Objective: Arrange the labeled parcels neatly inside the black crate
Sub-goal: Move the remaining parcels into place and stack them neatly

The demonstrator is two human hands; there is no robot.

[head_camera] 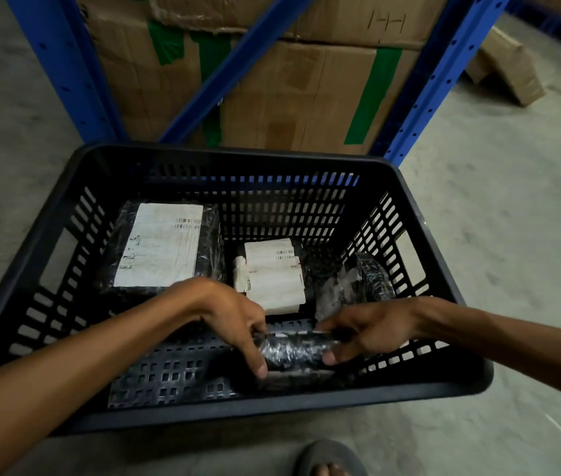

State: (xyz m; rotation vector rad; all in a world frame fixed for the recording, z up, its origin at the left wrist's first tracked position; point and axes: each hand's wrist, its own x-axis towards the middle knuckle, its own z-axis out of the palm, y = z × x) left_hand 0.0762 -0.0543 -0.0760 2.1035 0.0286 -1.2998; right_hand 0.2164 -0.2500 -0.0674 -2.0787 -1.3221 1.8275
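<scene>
Grey concrete floor, blue steel racking with taped brown cardboard cartons behind my black slotted plastic crate.

Both my hands are down inside it, near the front wall. My left hand and right hand pinch opposite ends of a small black film-wrapped parcel just above the crate's floor. A large black parcel with a white label lies back left, a smaller white-labelled parcel at centre, and a crumpled black-wrapped parcel leans at the right wall.
</scene>
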